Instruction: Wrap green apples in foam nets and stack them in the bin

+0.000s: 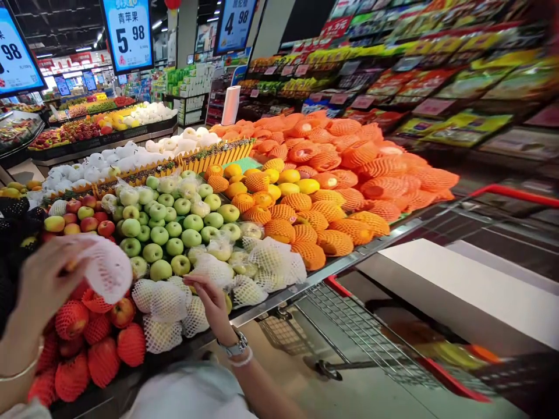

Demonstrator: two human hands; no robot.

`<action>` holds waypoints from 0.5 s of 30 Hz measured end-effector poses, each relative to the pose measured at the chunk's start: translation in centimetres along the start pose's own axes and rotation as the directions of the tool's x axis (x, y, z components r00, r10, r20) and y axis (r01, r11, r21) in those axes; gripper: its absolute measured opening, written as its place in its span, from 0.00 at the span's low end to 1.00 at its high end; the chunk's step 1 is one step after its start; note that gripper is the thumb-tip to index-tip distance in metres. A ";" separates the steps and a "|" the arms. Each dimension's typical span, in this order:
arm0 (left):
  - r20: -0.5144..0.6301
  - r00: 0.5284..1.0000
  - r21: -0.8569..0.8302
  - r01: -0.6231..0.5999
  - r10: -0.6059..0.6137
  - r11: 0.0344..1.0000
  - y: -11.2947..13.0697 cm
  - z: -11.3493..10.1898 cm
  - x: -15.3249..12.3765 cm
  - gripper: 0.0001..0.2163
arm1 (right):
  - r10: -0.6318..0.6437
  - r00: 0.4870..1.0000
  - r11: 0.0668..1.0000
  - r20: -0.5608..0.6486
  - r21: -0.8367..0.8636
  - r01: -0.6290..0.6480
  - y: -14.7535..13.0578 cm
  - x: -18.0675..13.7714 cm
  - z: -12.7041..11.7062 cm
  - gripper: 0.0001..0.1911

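My left hand (pixel 50 282) is closed on a white foam net sleeve (pixel 109 267), raised above red apples in red foam nets (pixel 105 356). The hand is blurred, and whether a fruit sits inside the sleeve I cannot tell. My right hand (pixel 213 302), with a watch on its wrist, stretches its fingers over white-netted fruit (pixel 162 331) at the display's front edge. Nothing shows in its grasp, though its palm side is partly hidden. Bare green apples (pixel 174 228) lie just beyond both hands.
Orange-netted fruit (pixel 336 218) and larger netted fruit (pixel 323 148) are heaped to the right. A shopping cart (pixel 349 326) with a white box (pixel 463 285) stands beside the stand's metal edge (pixel 279 304). Packaged goods shelves (pixel 393 87) rise behind, and price screens (pixel 127 35) hang above.
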State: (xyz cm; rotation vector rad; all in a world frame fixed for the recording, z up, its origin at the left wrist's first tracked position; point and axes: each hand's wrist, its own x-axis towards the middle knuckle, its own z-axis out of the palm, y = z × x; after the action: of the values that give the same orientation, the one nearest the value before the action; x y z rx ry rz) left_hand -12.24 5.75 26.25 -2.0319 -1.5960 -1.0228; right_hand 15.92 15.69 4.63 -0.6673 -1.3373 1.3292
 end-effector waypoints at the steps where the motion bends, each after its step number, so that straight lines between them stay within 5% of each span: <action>1: 0.030 1.000 -0.054 0.009 -0.007 0.999 1.5 2.4 0.0 0.09 | 0.056 0.997 0.996 0.044 0.067 -0.059 -0.3 0.2 0.1 0.13; 5: 0.032 0.967 -0.338 0.249 -0.253 0.907 6.4 11.0 -2.0 0.14 | 0.269 0.950 0.899 0.157 0.312 -0.306 -0.5 0.6 -0.1 0.21; 8: 0.058 0.910 -0.424 0.394 -0.409 0.816 8.2 15.4 -5.0 0.14 | 0.321 0.933 0.846 0.161 0.394 -0.359 -0.3 0.2 -0.9 0.24; 12: 0.215 0.882 -0.317 0.469 -0.419 0.824 8.8 17.5 -8.2 0.15 | 0.229 0.945 0.912 0.232 0.290 -0.292 -0.3 -0.4 -2.1 0.22; 15: 0.229 0.815 -0.003 0.547 -0.532 0.837 9.0 17.0 -9.6 0.17 | 0.156 0.955 0.976 0.252 0.109 -0.189 0.0 -0.9 -2.5 0.24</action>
State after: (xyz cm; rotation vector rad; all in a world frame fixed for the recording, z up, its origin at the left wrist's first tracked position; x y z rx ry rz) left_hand 0.72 7.86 9.21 -1.8138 -2.3798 -1.0669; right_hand 18.43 15.70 3.91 -0.5532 -1.3935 1.6695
